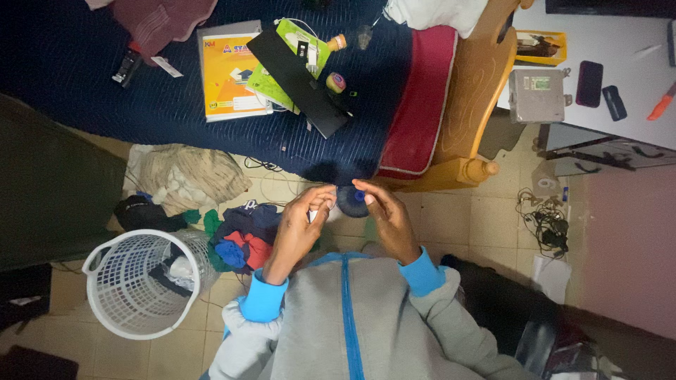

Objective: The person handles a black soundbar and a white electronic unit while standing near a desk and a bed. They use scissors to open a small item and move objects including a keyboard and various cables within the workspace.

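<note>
- The right hand (389, 219) pinches a small blue bit on a dark round thing (351, 200), something like a little reel or cap. Its fingers are closed on that thing.
- The left hand (299, 222) is just beside it, fingers bent together around something small and pale (315, 215). It looks closed on that bit, but I cannot tell what it is.
- The dark round thing sits between the two hands, up in the air in front of the person's chest, touching the right fingertips.
- To do this well, I think both hands should stay close together and move slowly, because the parts are tiny and could slip and drop.
- A soft, steady pinch seems best, so nothing bends.
- Just below the hands are the blue cuffs and the grey top with a blue zip (346, 309).
- Past the fingertips is the edge of a bed with a dark blue cover (211, 141) and a red cushion (415, 105).
- Further up on the bed lie a yellow book (229, 70), a green packet (292, 53) and a long black flat thing (296, 81).
- Out to the left of the left hand is a heap of clothes (239, 239), then a white washing basket (144, 281) on the tiled floor.
- Out to the right of the right hand stands a wooden chair (479, 91), and beyond it a white table (620, 63) with a grey box (536, 95) and a dark phone (589, 83).
</note>
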